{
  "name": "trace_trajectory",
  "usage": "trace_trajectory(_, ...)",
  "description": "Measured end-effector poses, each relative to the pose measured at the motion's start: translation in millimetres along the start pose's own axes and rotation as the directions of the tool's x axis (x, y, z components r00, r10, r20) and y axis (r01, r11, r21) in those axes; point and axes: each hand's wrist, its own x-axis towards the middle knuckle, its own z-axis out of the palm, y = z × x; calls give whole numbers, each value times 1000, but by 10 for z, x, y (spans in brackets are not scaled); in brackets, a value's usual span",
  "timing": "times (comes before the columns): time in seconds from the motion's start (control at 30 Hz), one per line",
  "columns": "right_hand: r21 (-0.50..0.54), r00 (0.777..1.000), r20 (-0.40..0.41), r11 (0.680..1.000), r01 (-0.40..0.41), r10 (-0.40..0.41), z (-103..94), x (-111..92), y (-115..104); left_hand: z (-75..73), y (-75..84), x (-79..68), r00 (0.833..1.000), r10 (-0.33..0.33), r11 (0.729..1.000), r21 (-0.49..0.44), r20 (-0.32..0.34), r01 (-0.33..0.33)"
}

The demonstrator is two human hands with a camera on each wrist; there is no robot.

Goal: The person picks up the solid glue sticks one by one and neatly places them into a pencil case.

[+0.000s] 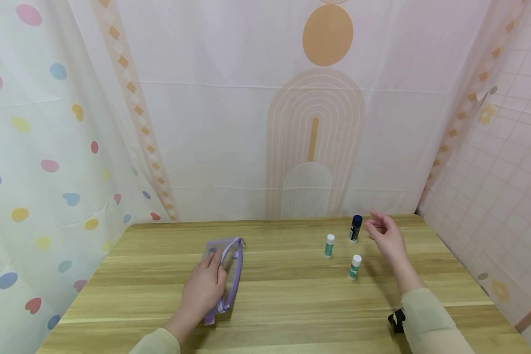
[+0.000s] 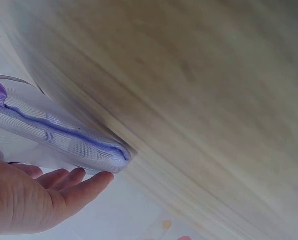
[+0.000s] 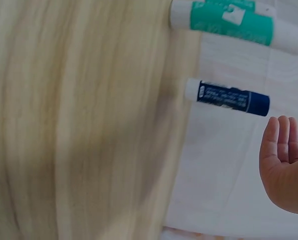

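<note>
A translucent mesh zip pouch (image 1: pixel 233 281) with purple trim lies on the wooden table, left of the middle. My left hand (image 1: pixel 205 286) rests on its left side; in the left wrist view, the fingers (image 2: pixel 86 190) lie along the mesh (image 2: pixel 44 107). A dark blue glue stick (image 1: pixel 355 229) stands upright at the back right, with my right hand (image 1: pixel 387 237) raised just beside it, fingers loosely bent, holding nothing. Two green-and-white glue sticks stand nearby, one glue stick (image 1: pixel 329 247) to the left and another glue stick (image 1: pixel 355 268) nearer me.
A black object (image 1: pixel 397 321) shows at my right sleeve, partly hidden. Patterned cloths hang around the table (image 1: pixel 292 300): a plain back cloth (image 1: pixel 221 147), a dotted one (image 1: pixel 40 196) at left and a checked one (image 1: pixel 504 196) at right.
</note>
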Motion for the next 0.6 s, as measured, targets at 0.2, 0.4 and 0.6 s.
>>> trace_trajectory(0.2, -57, 1000, 0, 998, 1, -1, -9, 56, 89, 0, -1, 1, 1000, 9, 1000, 4, -9, -9)
trace_trajectory(0.4, -83, 1000, 10, 996, 8, -7, -1, 100, 154, -3, 2, 4, 1000, 4, 1000, 11, 5, -4)
trace_trajectory(0.6, -98, 999, 33, 995, -4, 8, 15, 138, 185, -10, 6, 0, 1000, -2, 1000, 0, 18, 2)
